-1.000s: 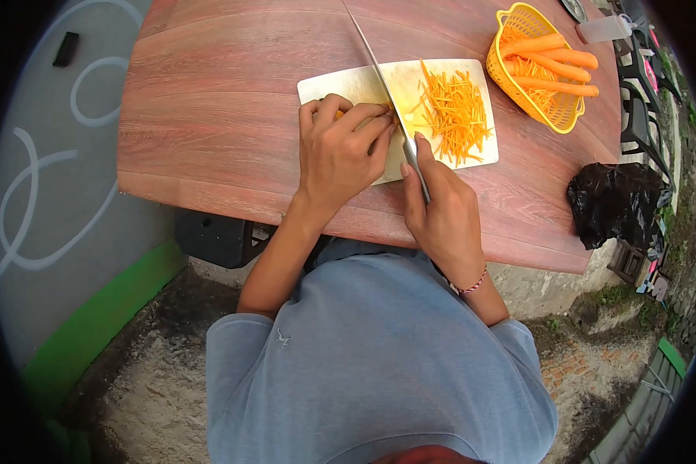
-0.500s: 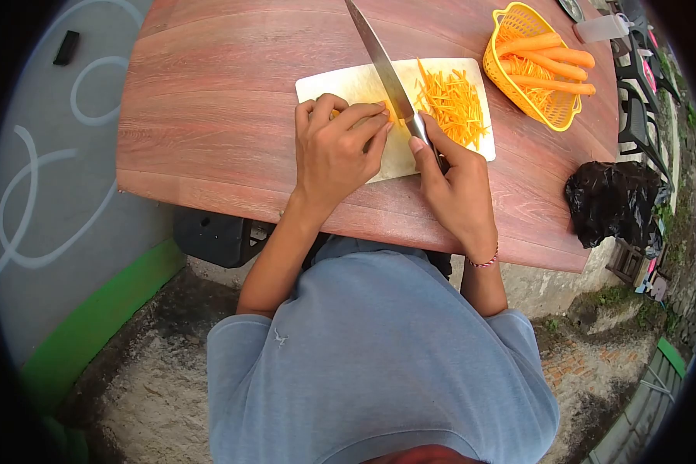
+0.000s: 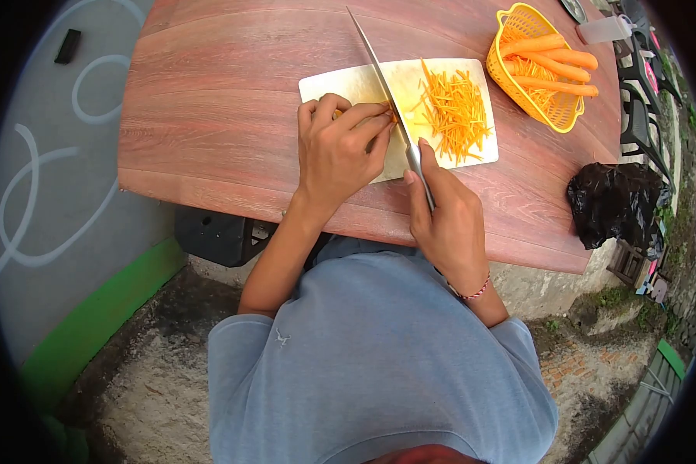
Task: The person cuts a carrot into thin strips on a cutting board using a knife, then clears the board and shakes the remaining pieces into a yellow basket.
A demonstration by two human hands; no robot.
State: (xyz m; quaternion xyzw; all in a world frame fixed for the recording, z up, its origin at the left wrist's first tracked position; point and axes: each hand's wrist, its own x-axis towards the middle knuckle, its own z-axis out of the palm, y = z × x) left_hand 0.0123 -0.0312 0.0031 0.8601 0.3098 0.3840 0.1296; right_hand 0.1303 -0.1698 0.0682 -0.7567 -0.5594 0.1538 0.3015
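A white cutting board point(image 3: 340, 85) lies near the front edge of the table. My right hand point(image 3: 450, 220) is closed round the handle of a long knife point(image 3: 382, 77), whose blade slants up to the left across the board. Beside the blade, my left hand point(image 3: 342, 147) presses an orange carrot piece point(image 3: 392, 113) to the board with bent fingers, which mostly hide it. Thin carrot strips point(image 3: 456, 112) form a pile on the board's right part, right of the knife.
On the reddish wooden table point(image 3: 216, 108), a yellow basket point(image 3: 545, 108) with several peeled carrots point(image 3: 553, 68) and shreds stands right of the board. A clear bottle point(image 3: 603, 29) lies behind it. A black plastic bag point(image 3: 615, 203) is at the right table edge.
My right hand has moved down and slightly left with the knife, and the blade is now against my left fingertips. The board has shifted slightly right.
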